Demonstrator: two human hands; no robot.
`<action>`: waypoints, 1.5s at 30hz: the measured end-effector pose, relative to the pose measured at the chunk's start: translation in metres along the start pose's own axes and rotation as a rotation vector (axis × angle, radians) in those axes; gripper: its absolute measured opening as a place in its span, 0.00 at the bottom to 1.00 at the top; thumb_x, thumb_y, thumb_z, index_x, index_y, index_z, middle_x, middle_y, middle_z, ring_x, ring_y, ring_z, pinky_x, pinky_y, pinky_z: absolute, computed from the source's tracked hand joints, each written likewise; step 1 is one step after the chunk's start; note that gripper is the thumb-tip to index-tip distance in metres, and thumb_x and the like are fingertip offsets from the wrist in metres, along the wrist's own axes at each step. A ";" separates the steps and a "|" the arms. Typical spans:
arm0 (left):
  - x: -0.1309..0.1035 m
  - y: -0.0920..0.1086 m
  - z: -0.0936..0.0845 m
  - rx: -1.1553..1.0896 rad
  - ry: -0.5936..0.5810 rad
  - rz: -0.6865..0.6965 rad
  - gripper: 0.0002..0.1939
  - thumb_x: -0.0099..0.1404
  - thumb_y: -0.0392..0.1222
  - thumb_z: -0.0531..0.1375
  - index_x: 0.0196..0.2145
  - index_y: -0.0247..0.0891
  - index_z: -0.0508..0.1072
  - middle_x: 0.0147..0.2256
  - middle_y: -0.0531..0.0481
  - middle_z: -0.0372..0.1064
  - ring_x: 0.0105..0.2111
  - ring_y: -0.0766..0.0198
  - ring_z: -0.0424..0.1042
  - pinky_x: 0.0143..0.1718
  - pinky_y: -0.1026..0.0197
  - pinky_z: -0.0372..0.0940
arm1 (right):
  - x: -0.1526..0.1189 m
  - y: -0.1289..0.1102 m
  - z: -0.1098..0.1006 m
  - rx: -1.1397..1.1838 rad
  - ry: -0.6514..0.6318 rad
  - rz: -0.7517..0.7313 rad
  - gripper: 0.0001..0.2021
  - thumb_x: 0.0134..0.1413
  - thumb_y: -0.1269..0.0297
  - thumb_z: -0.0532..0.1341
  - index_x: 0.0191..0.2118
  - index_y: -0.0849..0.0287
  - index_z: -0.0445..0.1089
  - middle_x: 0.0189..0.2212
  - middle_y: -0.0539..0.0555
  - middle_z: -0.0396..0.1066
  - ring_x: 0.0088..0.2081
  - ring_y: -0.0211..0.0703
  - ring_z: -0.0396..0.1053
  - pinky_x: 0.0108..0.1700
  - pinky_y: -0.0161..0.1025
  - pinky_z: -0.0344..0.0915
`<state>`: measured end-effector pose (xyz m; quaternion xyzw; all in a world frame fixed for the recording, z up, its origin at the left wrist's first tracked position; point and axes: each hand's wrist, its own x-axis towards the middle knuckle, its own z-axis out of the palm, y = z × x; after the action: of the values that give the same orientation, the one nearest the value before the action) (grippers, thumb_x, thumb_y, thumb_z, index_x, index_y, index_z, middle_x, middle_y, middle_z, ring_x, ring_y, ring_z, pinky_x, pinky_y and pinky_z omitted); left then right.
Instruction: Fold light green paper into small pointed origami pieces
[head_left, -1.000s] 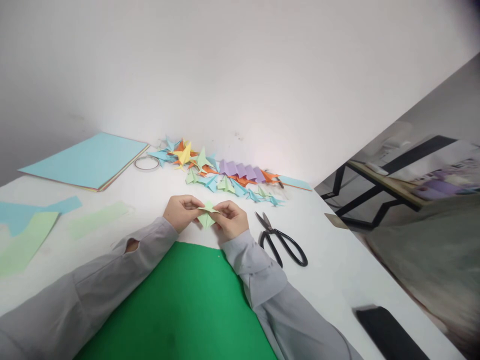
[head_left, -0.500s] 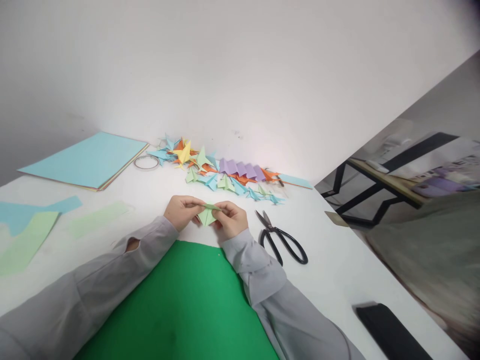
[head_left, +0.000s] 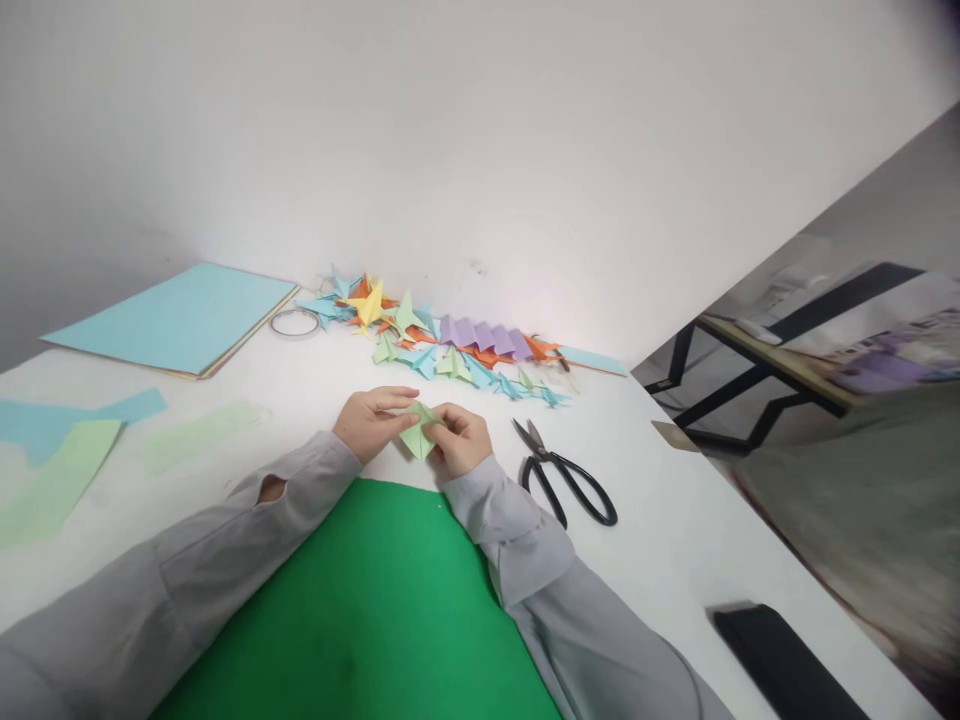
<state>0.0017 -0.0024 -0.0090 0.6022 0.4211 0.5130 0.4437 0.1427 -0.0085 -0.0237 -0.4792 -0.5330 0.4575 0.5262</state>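
Observation:
A small folded piece of light green paper [head_left: 421, 440] is held above the white table, just past the green surface [head_left: 360, 600]. My right hand [head_left: 463, 440] pinches its right side between thumb and fingers. From the left, my left hand [head_left: 369, 422] touches the paper with its thumb, its fingers stretched out over the top edge and apart from the thumb. Black-handled scissors [head_left: 551, 458] lie with blades slightly parted to the right of my right hand. Behind my hands are folded paper figures in yellow [head_left: 368, 306], purple [head_left: 484, 337], orange, blue and green.
A stack of large sheets, blue on top [head_left: 176, 318], lies at the back left beside a tape ring [head_left: 295, 322]. Blue and green paper pieces [head_left: 67, 480] are at the left. A black object [head_left: 784, 660] sits near the right edge; a wall stands behind.
My left fingers have opened from their pinch and extended over the paper. The green paper has shifted slightly right and tilted, still in my right hand.

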 end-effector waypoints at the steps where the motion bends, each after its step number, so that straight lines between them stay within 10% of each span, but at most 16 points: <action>1: 0.000 0.000 0.000 -0.014 -0.012 0.014 0.12 0.44 0.42 0.64 0.28 0.33 0.78 0.40 0.41 0.73 0.39 0.55 0.72 0.39 0.55 0.69 | 0.001 0.002 0.000 -0.022 -0.017 -0.011 0.01 0.31 0.69 0.58 0.18 0.59 0.66 0.09 0.41 0.56 0.13 0.30 0.50 0.16 0.31 0.46; 20: -0.004 0.005 0.001 0.064 0.004 0.011 0.09 0.48 0.41 0.63 0.27 0.32 0.78 0.28 0.47 0.76 0.31 0.59 0.74 0.34 0.59 0.69 | 0.001 0.004 -0.002 -0.078 -0.183 -0.004 0.04 0.33 0.65 0.59 0.19 0.60 0.67 0.13 0.44 0.58 0.18 0.32 0.52 0.23 0.34 0.50; 31: -0.002 0.006 -0.001 0.014 0.120 -0.054 0.21 0.53 0.54 0.58 0.31 0.31 0.77 0.33 0.44 0.75 0.34 0.59 0.72 0.33 0.62 0.68 | -0.003 0.000 0.003 0.082 -0.027 0.056 0.03 0.32 0.66 0.61 0.19 0.60 0.67 0.10 0.42 0.58 0.13 0.31 0.50 0.17 0.33 0.46; 45: -0.003 0.008 0.003 -0.078 0.039 -0.218 0.20 0.47 0.43 0.63 0.36 0.26 0.73 0.21 0.48 0.70 0.19 0.66 0.69 0.17 0.65 0.66 | -0.001 -0.006 0.001 0.138 0.121 0.022 0.06 0.34 0.65 0.62 0.24 0.60 0.68 0.10 0.42 0.60 0.10 0.30 0.52 0.13 0.32 0.48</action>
<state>0.0046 -0.0070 -0.0025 0.5251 0.4724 0.4894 0.5115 0.1418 -0.0098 -0.0183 -0.4745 -0.4621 0.4690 0.5842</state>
